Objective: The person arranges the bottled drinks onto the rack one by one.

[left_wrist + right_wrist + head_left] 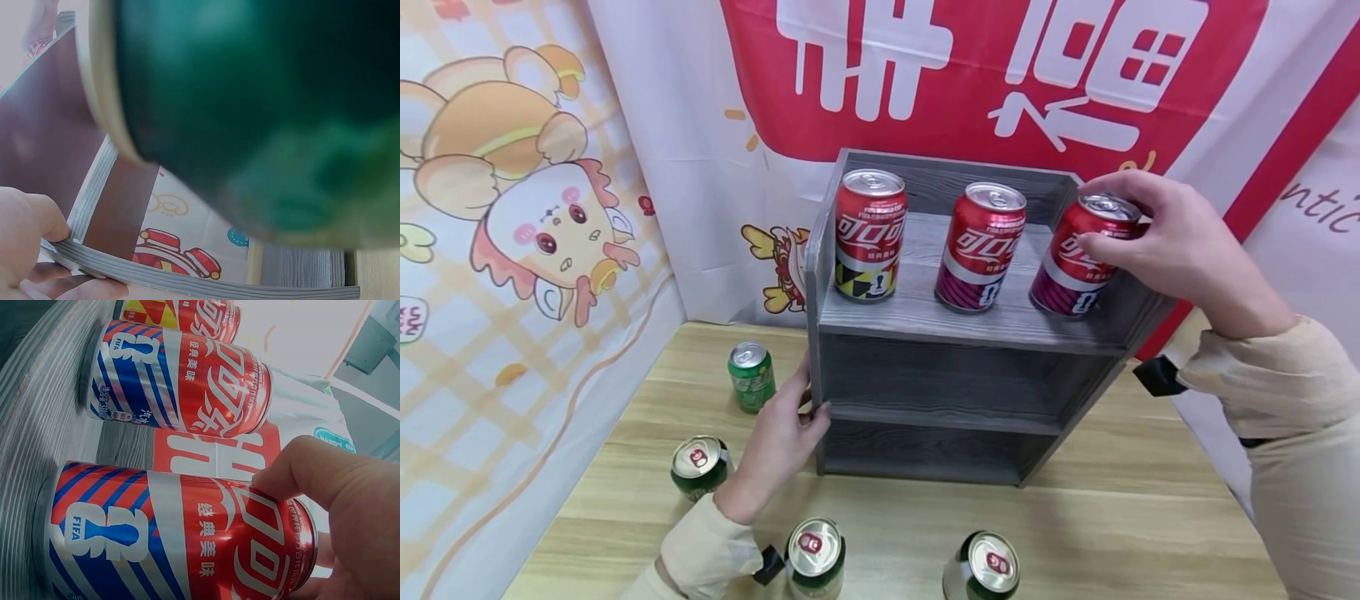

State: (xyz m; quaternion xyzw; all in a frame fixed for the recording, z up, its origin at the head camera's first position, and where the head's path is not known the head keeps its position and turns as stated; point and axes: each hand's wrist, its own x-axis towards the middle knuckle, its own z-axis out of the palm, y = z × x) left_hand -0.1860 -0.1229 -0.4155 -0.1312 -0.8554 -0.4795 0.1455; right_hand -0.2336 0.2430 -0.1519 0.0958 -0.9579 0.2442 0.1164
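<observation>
Bright light, blurred green can

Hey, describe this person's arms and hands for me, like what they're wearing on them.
The left hand and right hand are ungloved. The left sleeve and right sleeve are pale beige, loose and wrinkled. A small black block sits by the left cuff, another by the right, where a dark strap also shows.
</observation>
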